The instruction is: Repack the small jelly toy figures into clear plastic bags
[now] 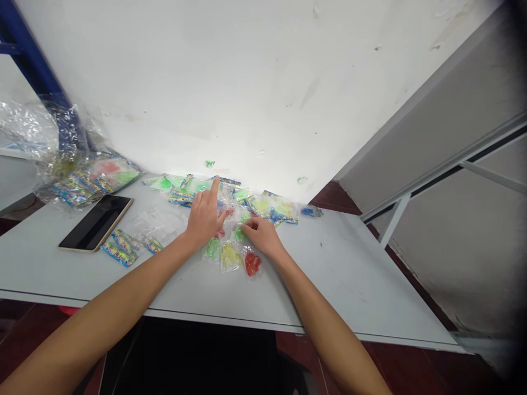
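Note:
My left hand (pixel 205 215) lies over the row of small packets, index finger stretched toward the wall and thumb apart, nothing visibly held. My right hand (pixel 262 233) pinches the edge of a small clear bag with something green (pixel 239 234) inside. Close in front of the hands are a clear bag with a green item (pixel 212 249), one with a yellow item (pixel 230 256) and one with a red item (pixel 252 264). Colourfully printed packets (pixel 181 196) and blue and yellow bagged pieces (pixel 276 214) lie beyond, partly hidden by my hands.
A phone (pixel 96 222) lies at the left of the grey table (pixel 329 285), beside printed packets (pixel 121 247) and empty-looking clear bags (pixel 158 224). A large plastic bag (pixel 82 178) of packets sits at the back left. A white wall (pixel 230 99) bounds the table's far side.

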`<action>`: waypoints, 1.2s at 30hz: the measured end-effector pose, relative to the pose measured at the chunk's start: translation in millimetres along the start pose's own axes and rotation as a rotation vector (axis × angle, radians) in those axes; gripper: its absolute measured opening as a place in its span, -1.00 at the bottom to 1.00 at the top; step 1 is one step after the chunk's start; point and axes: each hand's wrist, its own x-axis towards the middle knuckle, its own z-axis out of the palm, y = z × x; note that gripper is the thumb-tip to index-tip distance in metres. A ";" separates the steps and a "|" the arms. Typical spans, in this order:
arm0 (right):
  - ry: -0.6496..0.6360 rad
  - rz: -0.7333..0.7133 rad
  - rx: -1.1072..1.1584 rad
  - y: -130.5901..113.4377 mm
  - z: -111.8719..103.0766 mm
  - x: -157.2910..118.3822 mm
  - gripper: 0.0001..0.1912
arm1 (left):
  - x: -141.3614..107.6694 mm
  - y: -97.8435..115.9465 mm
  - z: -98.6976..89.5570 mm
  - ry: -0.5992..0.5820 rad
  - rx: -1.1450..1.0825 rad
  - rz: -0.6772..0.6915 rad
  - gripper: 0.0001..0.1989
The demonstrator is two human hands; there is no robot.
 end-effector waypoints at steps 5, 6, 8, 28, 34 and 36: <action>-0.004 -0.013 0.064 2.7 -3.4 1.8 -0.80 | 0.0 0.8 -0.4 0.007 0.004 -0.002 -0.20; 0.001 -0.009 0.097 3.1 -4.5 1.8 -0.80 | 0.0 0.9 -0.6 0.008 0.003 -0.001 -0.20; 0.008 -0.002 0.190 3.6 -6.5 1.5 -0.80 | 0.0 0.9 -0.9 0.009 -0.004 0.001 -0.20; -0.171 0.070 0.649 -6.8 -42.4 -14.2 -0.70 | -2.1 5.8 1.6 -0.139 0.232 0.137 -0.21; -0.012 0.016 0.889 -9.7 -35.4 -9.7 -0.75 | -3.4 13.5 -4.4 -0.181 0.210 0.206 -0.23; 0.118 0.010 0.899 -7.6 -32.7 -5.6 -0.76 | -3.8 15.3 -4.6 -0.201 0.200 0.226 -0.24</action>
